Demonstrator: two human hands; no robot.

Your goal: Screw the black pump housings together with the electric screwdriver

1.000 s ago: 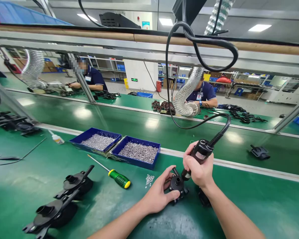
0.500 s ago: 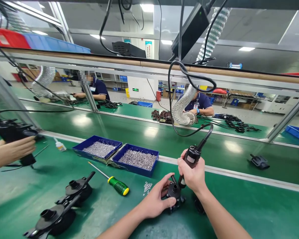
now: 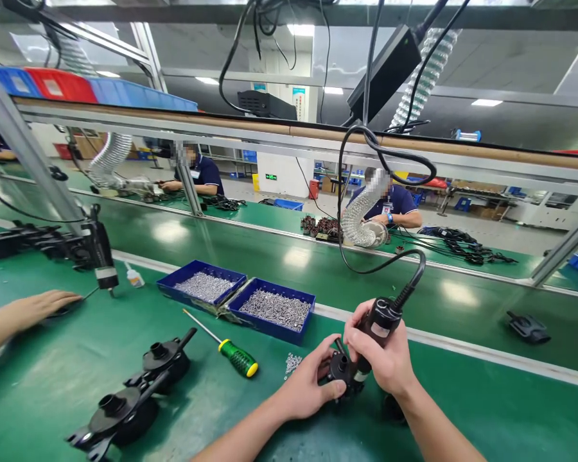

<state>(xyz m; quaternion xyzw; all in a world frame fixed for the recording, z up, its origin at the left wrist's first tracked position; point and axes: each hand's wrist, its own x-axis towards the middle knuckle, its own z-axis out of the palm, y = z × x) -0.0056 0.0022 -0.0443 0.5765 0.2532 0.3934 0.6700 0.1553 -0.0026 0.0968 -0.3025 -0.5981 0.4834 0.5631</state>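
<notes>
Left hand (image 3: 308,388) grasps a part (image 3: 340,367) over the green bench (image 3: 212,417), right hand (image 3: 390,356) a driver (image 3: 384,316) beside it. Toward ten o'clock, blue trays (image 3: 264,328) hold screws (image 3: 277,309) and metal bits (image 3: 203,286); co-worker (image 3: 208,174) beyond, at eleven.

On the green counter (image 3: 212,394), the held driver (image 3: 383,321) and housing (image 3: 340,365) are black, the screwdriver grip (image 3: 238,357) green and yellow, 2 trays (image 3: 270,328) near its far edge blue.

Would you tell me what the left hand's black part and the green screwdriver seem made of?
Black part: probably moulded plastic, being evenly dark and fairly matte. Green screwdriver: shaft likely steel, being shiny grey; handle perhaps plastic or rubber, with a textured look.
</notes>
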